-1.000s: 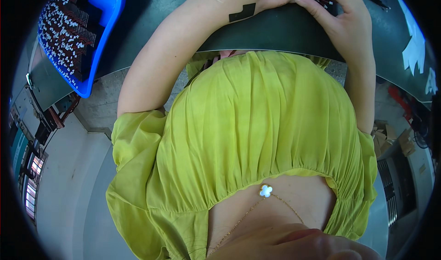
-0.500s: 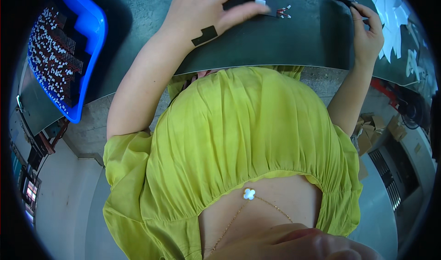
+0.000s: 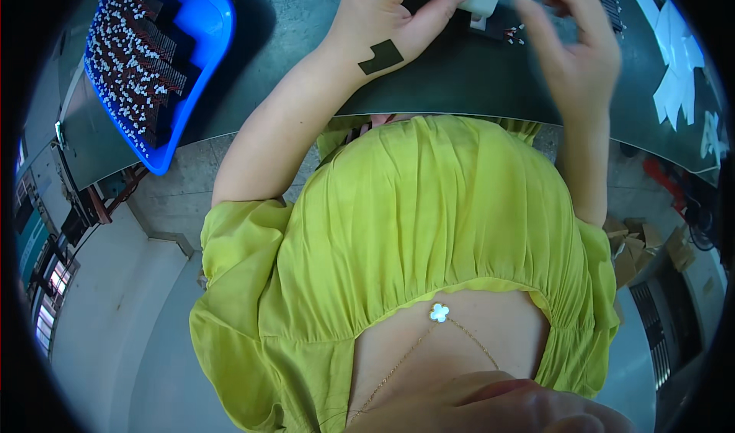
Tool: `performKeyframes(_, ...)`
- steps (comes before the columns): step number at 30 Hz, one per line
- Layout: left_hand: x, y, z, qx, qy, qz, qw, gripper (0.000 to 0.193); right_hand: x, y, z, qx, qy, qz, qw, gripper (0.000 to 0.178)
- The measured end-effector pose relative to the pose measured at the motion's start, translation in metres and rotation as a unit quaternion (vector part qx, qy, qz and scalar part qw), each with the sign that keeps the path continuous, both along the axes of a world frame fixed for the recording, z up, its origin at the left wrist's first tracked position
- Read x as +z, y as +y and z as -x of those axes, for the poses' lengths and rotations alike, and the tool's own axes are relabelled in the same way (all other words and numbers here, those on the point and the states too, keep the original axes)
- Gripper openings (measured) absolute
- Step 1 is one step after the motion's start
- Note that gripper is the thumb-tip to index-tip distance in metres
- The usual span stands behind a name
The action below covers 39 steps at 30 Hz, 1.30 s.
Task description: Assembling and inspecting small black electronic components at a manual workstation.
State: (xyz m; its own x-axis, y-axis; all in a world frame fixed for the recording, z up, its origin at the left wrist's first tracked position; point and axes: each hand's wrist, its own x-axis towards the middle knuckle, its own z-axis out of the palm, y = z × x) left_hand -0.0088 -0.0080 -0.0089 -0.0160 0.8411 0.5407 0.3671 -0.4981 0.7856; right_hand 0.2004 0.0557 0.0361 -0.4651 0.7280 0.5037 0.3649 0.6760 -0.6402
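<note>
White block (image 3: 482, 0) between both hands' fingers (image 3: 440, 8).

Dark grey-green worktable (image 3: 475, 88) w/ curved front edge across top. Pale concrete floor (image 3: 115, 333) below, lit evenly. Blue tray (image 3: 203, 65) of small parts at left, cardboard boxes (image 3: 639, 241) on floor at right.

One blue tray (image 3: 200, 65) at upper left, filled with small dark parts too many to count. One dark worktop (image 3: 459, 81). Two hands, left (image 3: 383, 12) and right (image 3: 574, 50), at top. One white block (image 3: 484, 0) between them. Several white scraps (image 3: 677, 73) at upper right.
</note>
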Motion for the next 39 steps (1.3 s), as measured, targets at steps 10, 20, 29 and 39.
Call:
performKeyframes(10,0.007,0.000,0.002,-0.042,-0.123,0.057,0.990,0.068,0.000,-0.002,0.024,-0.010,0.020,-0.055,0.998,0.024)
performKeyframes(20,0.004,0.003,0.004,-0.009,0.026,-0.089,0.996,0.061,-0.001,-0.004,0.023,0.015,0.046,-0.047,0.998,0.017)
performKeyframes(29,0.003,0.004,0.001,0.003,0.024,-0.075,0.997,0.061,-0.012,-0.006,0.027,-0.017,0.036,-0.167,0.985,0.019)
performKeyframes(39,0.009,0.000,-0.001,0.006,0.007,-0.036,0.999,0.058,-0.013,-0.006,0.032,-0.039,0.017,-0.239,0.970,0.017)
